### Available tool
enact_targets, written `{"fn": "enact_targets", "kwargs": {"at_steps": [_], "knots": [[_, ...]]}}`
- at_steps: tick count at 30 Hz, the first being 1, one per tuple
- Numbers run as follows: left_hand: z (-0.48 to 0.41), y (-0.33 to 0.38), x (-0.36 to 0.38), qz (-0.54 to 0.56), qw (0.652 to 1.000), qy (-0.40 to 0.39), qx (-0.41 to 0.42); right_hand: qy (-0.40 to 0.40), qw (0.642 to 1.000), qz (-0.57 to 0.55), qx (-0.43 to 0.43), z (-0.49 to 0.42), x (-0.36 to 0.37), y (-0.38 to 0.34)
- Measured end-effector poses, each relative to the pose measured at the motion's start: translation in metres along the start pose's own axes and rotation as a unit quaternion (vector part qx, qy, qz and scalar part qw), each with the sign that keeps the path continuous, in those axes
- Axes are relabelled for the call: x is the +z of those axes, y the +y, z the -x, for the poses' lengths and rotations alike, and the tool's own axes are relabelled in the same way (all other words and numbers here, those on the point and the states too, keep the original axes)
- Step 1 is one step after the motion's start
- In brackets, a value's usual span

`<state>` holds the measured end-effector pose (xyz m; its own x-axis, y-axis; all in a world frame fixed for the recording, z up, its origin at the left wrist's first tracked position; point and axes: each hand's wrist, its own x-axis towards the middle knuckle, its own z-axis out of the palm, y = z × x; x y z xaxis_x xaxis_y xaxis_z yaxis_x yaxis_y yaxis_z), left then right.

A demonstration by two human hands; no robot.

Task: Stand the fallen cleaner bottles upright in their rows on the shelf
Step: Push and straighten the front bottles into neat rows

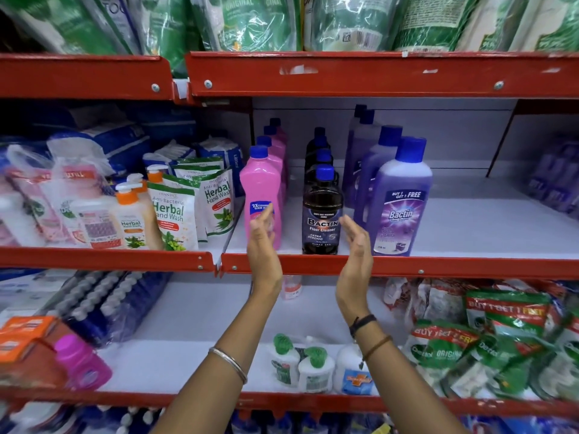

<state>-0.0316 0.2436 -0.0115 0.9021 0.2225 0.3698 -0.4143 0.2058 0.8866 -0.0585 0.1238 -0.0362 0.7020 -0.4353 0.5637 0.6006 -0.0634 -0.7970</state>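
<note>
Spanning the whole view, the red-edged shelf [407,264] carries three rows of cleaner bottles running front to back, all of them standing upright as far as can be seen; no fallen one shows among them here. Largest is the purple bottle [399,211] at the head of the right row, full of liquid and so probably heavy and steady; it is best taken around the body below the shoulder, not by the cap. The pink bottle [261,189] leads the left row, slimmer and taller, so likelier to tip if nudged high up. The black bottle [321,214] fronts the middle row, smallest of the three, with a glossy label that may be slippery. All look like stiff plastic, not fragile, yielding a little under a squeeze.

The left hand [263,245] is raised with fingers straight and apart, overlapping the pink bottle's lower part; whether it touches cannot be told. The right hand [355,245] stands palm inward between the black and purple bottles. Each grip is wide open and has hold of nothing.
</note>
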Motion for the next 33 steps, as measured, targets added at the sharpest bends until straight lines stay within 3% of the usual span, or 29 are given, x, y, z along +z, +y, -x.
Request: {"fn": "enact_targets", "kwargs": {"at_steps": [3, 5, 7, 12, 16, 21, 33], "knots": [[-0.026, -0.002, -0.025, -0.006, 0.999, 0.036, 0.019, -0.095, 0.995, 0.001, -0.024, 0.014, 0.028, -0.001], [-0.042, 0.001, -0.037, -0.028, 1.000, 0.013, 0.004, -0.173, 0.984, 0.022, 0.036, 0.014, 0.050, 0.001], [-0.052, 0.006, -0.043, -0.046, 0.998, -0.031, -0.009, -0.200, 0.973, 0.047, 0.106, 0.007, 0.070, 0.003], [-0.057, 0.008, -0.051, -0.091, 0.987, -0.130, -0.021, -0.190, 0.967, 0.073, 0.155, -0.011, 0.097, 0.009], [-0.056, 0.007, -0.062, -0.115, 0.981, -0.151, -0.023, -0.159, 0.977, 0.097, 0.106, -0.006, 0.098, 0.012], [-0.041, 0.020, -0.072, -0.113, 0.980, -0.158, -0.038, -0.132, 0.985, 0.088, 0.066, 0.006, 0.090, 0.009], [-0.028, 0.008, -0.081, -0.143, 0.979, -0.139, -0.045, -0.109, 0.985, 0.077, 0.114, 0.019, 0.089, 0.007]]}}
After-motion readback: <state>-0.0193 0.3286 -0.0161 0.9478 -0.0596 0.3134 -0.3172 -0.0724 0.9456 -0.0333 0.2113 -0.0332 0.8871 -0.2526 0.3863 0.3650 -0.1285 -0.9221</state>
